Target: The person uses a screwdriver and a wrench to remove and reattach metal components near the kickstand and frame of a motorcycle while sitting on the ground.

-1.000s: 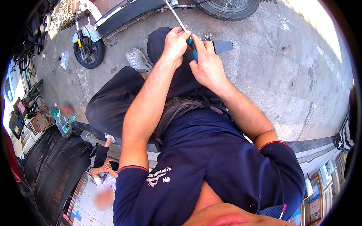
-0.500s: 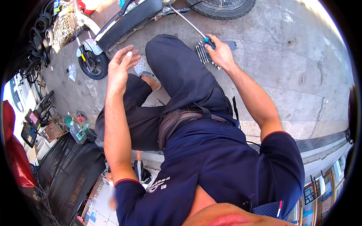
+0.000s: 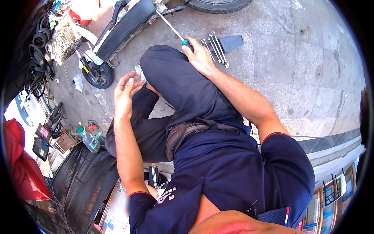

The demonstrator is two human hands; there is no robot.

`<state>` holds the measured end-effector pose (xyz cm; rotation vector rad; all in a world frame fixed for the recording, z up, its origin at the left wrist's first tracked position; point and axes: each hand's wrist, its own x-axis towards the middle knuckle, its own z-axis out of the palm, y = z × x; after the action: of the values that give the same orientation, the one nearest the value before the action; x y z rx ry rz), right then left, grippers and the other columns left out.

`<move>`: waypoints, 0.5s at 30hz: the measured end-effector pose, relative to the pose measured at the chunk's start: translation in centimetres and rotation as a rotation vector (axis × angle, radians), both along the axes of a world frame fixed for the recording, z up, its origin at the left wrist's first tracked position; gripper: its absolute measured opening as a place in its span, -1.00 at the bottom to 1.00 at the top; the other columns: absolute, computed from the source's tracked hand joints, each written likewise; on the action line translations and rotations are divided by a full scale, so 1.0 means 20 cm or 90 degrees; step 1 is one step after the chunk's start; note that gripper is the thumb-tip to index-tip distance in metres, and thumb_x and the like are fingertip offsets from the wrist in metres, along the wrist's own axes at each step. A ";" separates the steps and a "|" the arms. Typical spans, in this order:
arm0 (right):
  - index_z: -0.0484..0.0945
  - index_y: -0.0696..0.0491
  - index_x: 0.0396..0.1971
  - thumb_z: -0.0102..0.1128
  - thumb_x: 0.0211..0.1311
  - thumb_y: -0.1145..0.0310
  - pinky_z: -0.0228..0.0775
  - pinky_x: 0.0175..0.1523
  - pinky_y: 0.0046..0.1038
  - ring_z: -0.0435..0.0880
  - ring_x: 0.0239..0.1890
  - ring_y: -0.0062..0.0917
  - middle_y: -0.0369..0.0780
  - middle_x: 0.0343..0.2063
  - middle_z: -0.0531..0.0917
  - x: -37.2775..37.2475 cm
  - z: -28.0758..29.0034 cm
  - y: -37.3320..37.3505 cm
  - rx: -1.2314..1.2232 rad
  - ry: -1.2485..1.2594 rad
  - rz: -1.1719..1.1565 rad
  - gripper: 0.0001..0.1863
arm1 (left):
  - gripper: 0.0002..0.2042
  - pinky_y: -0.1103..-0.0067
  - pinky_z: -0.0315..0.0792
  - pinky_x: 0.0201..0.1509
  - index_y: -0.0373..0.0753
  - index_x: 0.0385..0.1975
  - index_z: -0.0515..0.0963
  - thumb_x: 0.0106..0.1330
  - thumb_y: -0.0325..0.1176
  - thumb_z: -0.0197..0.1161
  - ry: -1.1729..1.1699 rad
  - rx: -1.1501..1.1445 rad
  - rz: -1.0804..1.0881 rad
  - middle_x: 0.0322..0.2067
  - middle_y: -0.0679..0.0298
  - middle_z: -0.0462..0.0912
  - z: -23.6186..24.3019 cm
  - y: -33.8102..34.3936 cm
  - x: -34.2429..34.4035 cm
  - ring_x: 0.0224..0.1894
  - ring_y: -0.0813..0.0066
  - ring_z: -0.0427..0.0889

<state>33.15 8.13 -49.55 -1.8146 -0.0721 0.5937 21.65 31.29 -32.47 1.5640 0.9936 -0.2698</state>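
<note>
The right hand [image 3: 200, 56] grips a screwdriver [image 3: 171, 25] aimed at the scooter [image 3: 128, 17]. The left hand [image 3: 124, 91] hangs open, empty. Wrenches [image 3: 214, 45] lie unused on the pavement; the work looks midway.

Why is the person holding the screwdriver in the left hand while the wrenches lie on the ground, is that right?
Not quite. The head view shows the screwdriver in the right hand. The left hand is open and holds nothing. The wrenches do lie on the ground, just beside the right hand.
</note>
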 end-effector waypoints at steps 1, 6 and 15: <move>0.43 0.07 0.20 0.15 0.32 0.15 0.46 0.06 -0.20 0.68 -0.08 -0.05 0.05 -0.12 0.67 0.02 0.01 0.03 0.029 0.044 -0.005 -0.49 | -0.60 0.46 0.52 0.11 -0.38 0.18 0.44 0.48 -0.25 0.16 0.003 0.002 -0.010 0.03 0.00 0.62 0.00 -0.02 0.02 0.01 0.28 0.68; 0.41 0.06 0.19 0.26 0.22 0.43 0.52 -0.05 -0.37 0.68 -0.09 -0.42 -0.04 -0.15 0.67 0.08 0.09 -0.05 0.157 0.346 -0.037 -0.49 | -0.64 0.51 0.53 0.08 -0.36 0.16 0.46 0.48 -0.30 0.16 0.001 0.015 -0.049 0.01 0.05 0.64 0.04 -0.11 0.05 -0.02 0.37 0.68; 0.41 -0.10 0.25 0.20 0.18 0.40 0.45 0.10 -0.14 0.56 0.03 -0.05 -0.01 0.00 0.48 -0.03 0.04 -0.23 -0.212 -0.055 0.031 -0.43 | -0.64 0.51 0.50 0.10 -0.34 0.16 0.48 0.47 -0.30 0.17 -0.009 -0.009 -0.076 0.02 0.07 0.64 -0.03 -0.20 0.09 -0.02 0.39 0.66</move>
<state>32.62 3.51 -48.67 -2.1670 -0.0795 0.5862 23.54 27.24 -33.07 1.6137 0.8864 -0.3476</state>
